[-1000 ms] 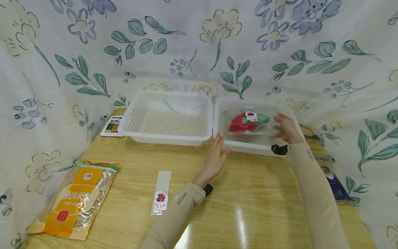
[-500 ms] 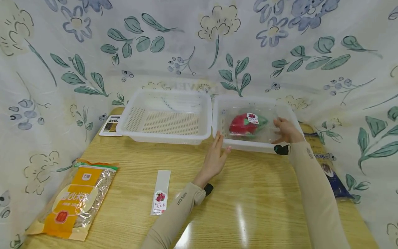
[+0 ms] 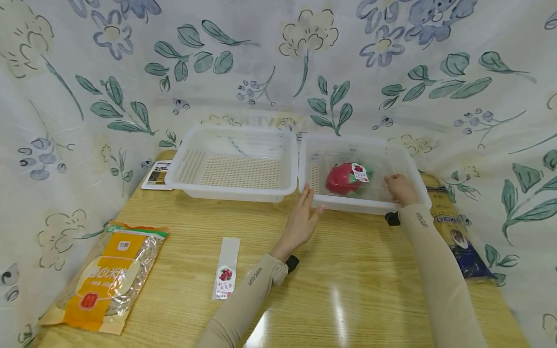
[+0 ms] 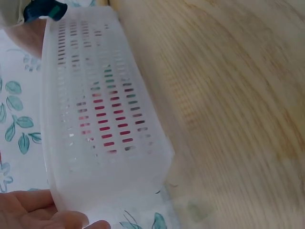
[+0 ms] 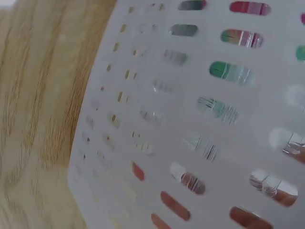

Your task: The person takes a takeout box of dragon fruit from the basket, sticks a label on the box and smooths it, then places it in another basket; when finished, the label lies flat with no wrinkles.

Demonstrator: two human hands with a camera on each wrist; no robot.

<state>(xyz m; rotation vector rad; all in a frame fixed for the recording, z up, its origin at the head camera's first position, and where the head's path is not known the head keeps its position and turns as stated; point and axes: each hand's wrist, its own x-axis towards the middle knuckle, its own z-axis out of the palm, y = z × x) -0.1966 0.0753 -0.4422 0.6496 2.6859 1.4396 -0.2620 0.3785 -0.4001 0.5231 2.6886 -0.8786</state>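
A clear plastic box [image 3: 377, 182] with a red and green dragon fruit [image 3: 343, 179] inside lies in the right white basket [image 3: 348, 202]. A small label [image 3: 359, 172] sits on the box. My right hand [image 3: 401, 189] reaches over the basket's front rim and grips the box's right end with curled fingers. Through the slots in the right wrist view, parts of its fingers [image 5: 175, 205] show beside ridged clear plastic. My left hand [image 3: 300, 220] touches the basket's front left corner with its fingers nearly straight; the left wrist view shows its fingertips [image 4: 71, 218] at the rim.
A second white basket [image 3: 232, 192] stands to the left, beside a white packet [image 3: 156, 176]. An orange food bag [image 3: 104, 280] lies at the front left, and a paper strip with a dragon fruit sticker [image 3: 225, 274] near the middle. A blue and gold bag [image 3: 457, 237] lies at the right.
My right hand has lowered the plastic box into the right basket, and its fingers look more curled. The fruit has shifted slightly right. My left hand stays at the corner.
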